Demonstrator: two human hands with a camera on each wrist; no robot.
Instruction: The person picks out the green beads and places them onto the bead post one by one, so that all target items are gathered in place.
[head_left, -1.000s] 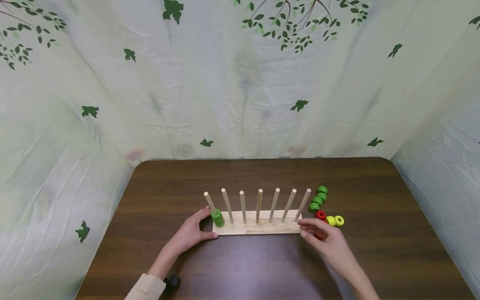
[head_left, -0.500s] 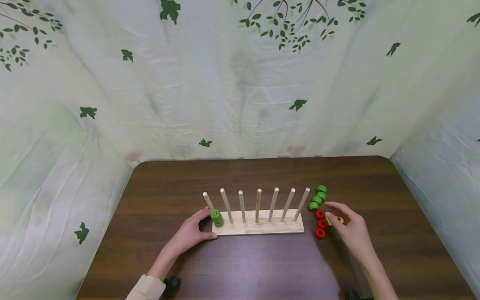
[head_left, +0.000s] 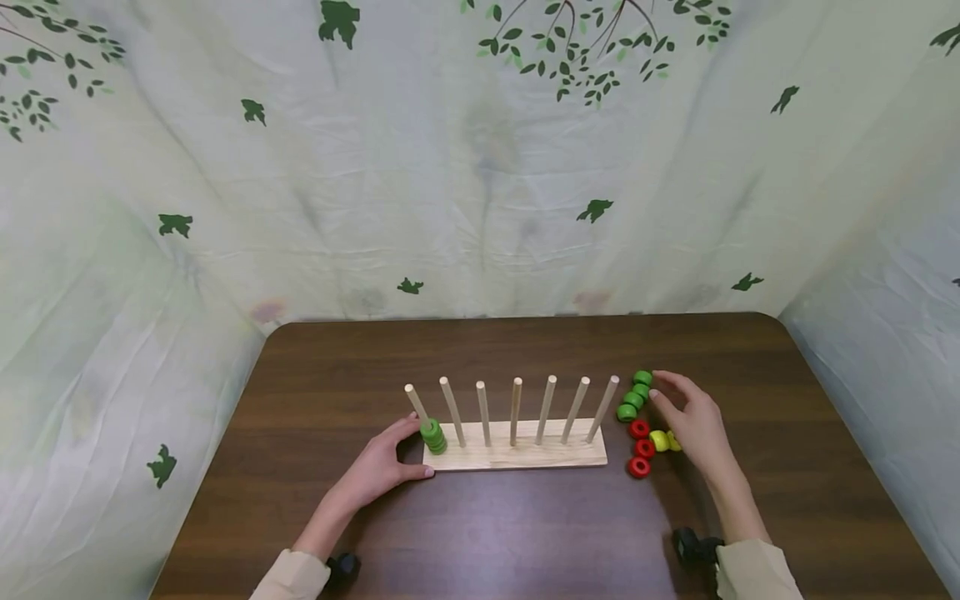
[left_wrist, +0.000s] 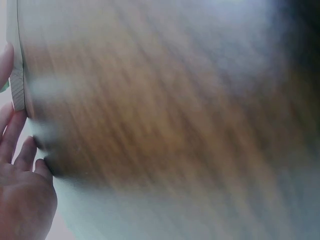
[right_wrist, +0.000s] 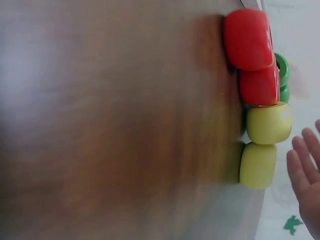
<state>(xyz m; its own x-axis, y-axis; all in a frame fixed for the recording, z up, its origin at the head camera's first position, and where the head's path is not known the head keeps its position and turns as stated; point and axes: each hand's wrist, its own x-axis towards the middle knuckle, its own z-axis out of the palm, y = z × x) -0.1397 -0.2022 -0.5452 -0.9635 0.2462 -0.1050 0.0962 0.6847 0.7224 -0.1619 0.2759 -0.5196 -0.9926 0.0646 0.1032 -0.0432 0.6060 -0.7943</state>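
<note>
A pale wooden peg board with several upright pegs lies on the table in the head view. Green rings are stacked on its leftmost peg. My left hand grips the board's left end, thumb at the front corner and fingers toward the back; in the left wrist view the hand sits by the board's end. My right hand is beside a row of loose green rings, thumb and fingers apart; whether the fingertips touch the rings I cannot tell. In the right wrist view its fingers look extended.
Three red rings lie in a row right of the board. Yellow rings touch them, partly hidden by my right hand. The brown table backs onto a leaf-printed cloth.
My right hand has moved from the board's right end, over the yellow rings, then away and up to the green rings. The left hand has stayed on the board.
</note>
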